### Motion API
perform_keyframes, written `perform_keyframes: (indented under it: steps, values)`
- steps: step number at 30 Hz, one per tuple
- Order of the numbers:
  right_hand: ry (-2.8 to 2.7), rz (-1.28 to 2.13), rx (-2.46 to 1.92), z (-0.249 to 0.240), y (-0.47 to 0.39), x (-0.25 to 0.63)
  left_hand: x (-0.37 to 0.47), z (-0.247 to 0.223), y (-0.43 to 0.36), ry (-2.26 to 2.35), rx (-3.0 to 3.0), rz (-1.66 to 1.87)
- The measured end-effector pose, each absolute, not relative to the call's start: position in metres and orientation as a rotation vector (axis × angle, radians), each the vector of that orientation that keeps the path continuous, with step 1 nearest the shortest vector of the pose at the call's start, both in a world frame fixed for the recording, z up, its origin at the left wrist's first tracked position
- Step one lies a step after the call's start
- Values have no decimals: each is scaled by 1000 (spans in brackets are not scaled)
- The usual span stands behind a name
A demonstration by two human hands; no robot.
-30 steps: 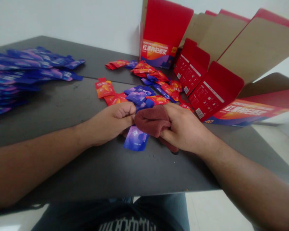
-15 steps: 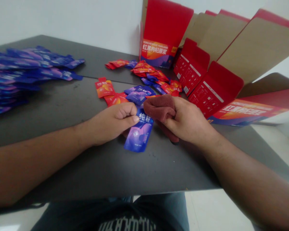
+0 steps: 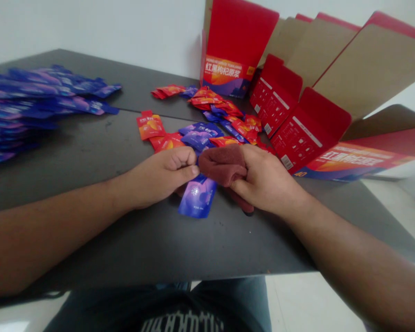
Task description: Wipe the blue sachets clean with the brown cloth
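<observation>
The left hand [image 3: 166,177] pinches a glossy purple pouch [image 3: 198,203], the right hand [image 3: 268,177] clutching maroon cloth [image 3: 223,162] over it.

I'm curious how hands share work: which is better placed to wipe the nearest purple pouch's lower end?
Probably the right hand: it grips the brown cloth, which covers part of the purple pouch. The left hand seems to hold that pouch at its side, so it looks better suited to steadying.

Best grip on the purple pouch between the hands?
Probably pinch the free lower end of the purple pouch, from the near side: it juts toward the wearer, while the left hand holds its upper left edge and the brown cloth in the right hand covers its upper part.
</observation>
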State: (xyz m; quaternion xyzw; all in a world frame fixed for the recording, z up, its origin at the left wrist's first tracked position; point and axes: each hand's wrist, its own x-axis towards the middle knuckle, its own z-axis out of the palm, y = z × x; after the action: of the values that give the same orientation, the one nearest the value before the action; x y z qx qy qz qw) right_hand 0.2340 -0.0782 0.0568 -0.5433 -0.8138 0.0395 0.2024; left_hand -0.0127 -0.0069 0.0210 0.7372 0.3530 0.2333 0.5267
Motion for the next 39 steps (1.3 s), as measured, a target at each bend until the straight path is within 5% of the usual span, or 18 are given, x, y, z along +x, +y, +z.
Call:
perform_keyframes:
  steps: [39]
  values:
    - [-2442,105,-1382,46,-86,225,-10,5,0,745,1451,651]
